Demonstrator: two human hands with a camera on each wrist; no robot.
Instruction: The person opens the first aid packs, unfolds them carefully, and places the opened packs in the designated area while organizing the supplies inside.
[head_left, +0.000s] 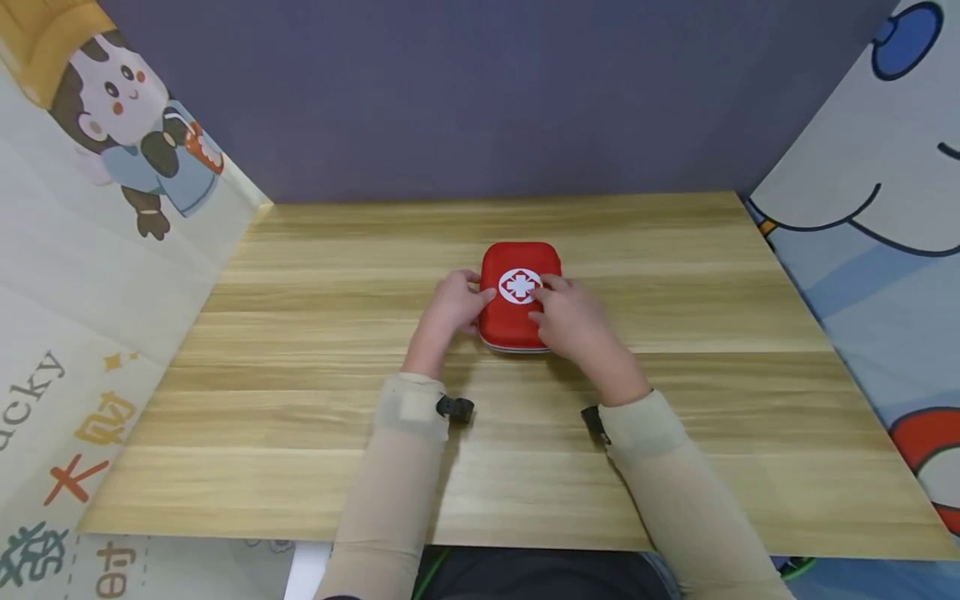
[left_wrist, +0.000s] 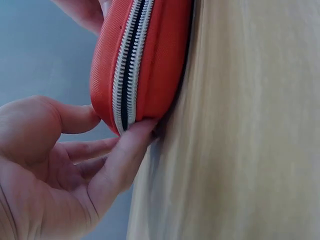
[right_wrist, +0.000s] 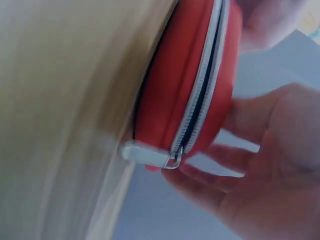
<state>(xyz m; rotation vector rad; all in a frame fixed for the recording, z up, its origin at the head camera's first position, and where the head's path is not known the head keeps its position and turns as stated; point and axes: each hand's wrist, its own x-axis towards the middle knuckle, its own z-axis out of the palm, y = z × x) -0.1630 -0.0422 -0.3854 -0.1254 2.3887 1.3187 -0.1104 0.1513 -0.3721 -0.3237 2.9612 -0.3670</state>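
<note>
A red first-aid case (head_left: 513, 327) with a white cross emblem (head_left: 516, 286) lies flat on the wooden table. My left hand (head_left: 453, 305) grips its left side, thumb by the top edge and fingers lower down. The right hand (head_left: 576, 321) holds the opposite side, its thumb against the upper shell. In the left wrist view, the zipper (left_wrist: 131, 65) shows two rows of silver teeth standing apart, a dark strip between them. A metal zipper pull (right_wrist: 146, 154) hangs beside the right fingers in the right wrist view. The upper shell sits down over the lower one.
Around the case spreads the light wooden table (head_left: 300, 358), with a dark grey wall (head_left: 480, 108) behind it. Printed cartoon panels flank it on both sides. Small black cameras (head_left: 455, 409) are strapped at both sleeved wrists.
</note>
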